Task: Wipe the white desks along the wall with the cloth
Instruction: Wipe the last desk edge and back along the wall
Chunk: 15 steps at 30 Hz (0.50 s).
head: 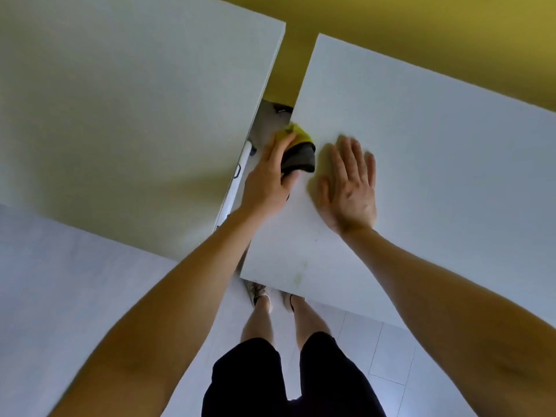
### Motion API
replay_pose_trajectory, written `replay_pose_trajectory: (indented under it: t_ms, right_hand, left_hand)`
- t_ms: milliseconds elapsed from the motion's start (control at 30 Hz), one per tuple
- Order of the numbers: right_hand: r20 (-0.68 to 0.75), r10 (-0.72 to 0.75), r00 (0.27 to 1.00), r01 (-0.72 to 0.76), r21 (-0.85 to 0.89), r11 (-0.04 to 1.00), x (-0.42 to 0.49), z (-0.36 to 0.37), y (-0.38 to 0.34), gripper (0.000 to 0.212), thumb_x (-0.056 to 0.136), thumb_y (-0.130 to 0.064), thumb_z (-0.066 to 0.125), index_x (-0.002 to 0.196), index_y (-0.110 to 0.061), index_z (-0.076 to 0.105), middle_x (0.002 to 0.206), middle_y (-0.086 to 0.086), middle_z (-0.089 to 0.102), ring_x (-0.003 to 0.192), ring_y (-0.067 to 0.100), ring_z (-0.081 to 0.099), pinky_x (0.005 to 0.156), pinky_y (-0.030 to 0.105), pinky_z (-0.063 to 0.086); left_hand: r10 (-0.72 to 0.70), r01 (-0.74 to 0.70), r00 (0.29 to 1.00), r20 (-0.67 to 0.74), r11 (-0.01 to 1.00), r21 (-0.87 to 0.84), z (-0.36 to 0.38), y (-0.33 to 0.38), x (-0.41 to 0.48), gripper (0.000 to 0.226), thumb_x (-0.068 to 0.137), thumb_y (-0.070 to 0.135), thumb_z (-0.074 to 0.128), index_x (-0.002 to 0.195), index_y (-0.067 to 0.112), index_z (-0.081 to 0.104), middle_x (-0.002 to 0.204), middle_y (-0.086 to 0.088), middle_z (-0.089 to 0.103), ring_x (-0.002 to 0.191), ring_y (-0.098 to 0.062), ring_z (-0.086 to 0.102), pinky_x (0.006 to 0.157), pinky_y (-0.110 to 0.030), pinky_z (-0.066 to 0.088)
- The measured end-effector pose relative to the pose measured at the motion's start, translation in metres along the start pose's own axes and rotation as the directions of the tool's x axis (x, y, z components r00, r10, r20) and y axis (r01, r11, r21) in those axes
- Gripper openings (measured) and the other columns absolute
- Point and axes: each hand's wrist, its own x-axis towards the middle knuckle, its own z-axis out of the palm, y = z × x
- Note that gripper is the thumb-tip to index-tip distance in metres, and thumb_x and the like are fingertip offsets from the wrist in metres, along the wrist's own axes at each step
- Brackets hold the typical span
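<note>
Yellow-grey cloth (301, 152) gripped in left hand (267, 179) on desk (436, 164); right hand (350, 191) rests flat.

- Bright, even light, with a yellow tint spilling off the wall (391, 40) onto the left surface (120, 115).
- Soft shadow sits just left of the right hand (350, 188).
- Slight blur on that hand; forearms (150, 311) stretch wide at the bottom corners.

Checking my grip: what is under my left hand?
A yellow and dark grey cloth lies under the left hand, at the left edge of the right-hand white desk. The hand hides the cloth's left part and the desk edge beneath.
</note>
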Motion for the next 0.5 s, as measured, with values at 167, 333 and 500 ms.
replay_pose_trajectory:
  t_ms: [167, 333, 500]
  right_hand:
    - [-0.064, -0.004, 0.998, 0.008, 0.049, 0.999, -0.002, 0.002, 0.002, 0.06, 0.109, -0.032, 0.054, 0.165, -0.013, 0.043, 0.177, 0.012, 0.031, 0.167, 0.031, 0.018, 0.135, 0.058, 0.011]
    - [-0.053, -0.003, 0.999, 0.005, 0.045, 0.999, -0.002, 0.001, 0.001, 0.061, 0.109, -0.032, 0.053, 0.166, -0.013, 0.041, 0.178, 0.012, 0.028, 0.168, 0.031, 0.016, 0.135, 0.058, 0.011]
    - [-0.046, 0.001, 0.999, 0.001, 0.04, 0.999, 0.0, 0.002, 0.0, 0.061, 0.109, -0.034, 0.049, 0.166, -0.012, 0.042, 0.177, 0.013, 0.029, 0.168, 0.031, 0.017, 0.135, 0.06, 0.012]
  left_hand:
    - [0.033, -0.033, 0.999, -0.032, 0.999, 0.007, 0.008, -0.007, 0.013, 0.07, 0.104, 0.04, 0.063, 0.167, 0.032, 0.035, 0.178, 0.005, 0.027, 0.158, -0.018, 0.039, 0.11, -0.048, 0.055]
    - [0.018, -0.017, 0.997, 0.078, 1.0, -0.016, -0.013, -0.023, -0.138, 0.075, 0.105, 0.032, 0.064, 0.17, 0.036, 0.026, 0.18, 0.013, 0.016, 0.155, -0.001, 0.034, 0.102, -0.037, 0.059]
    - [0.024, -0.019, 0.997, 0.077, 0.998, -0.066, -0.007, -0.008, -0.018, 0.076, 0.104, 0.027, 0.069, 0.168, 0.038, 0.03, 0.179, 0.014, 0.022, 0.151, -0.012, 0.041, 0.103, -0.034, 0.05]
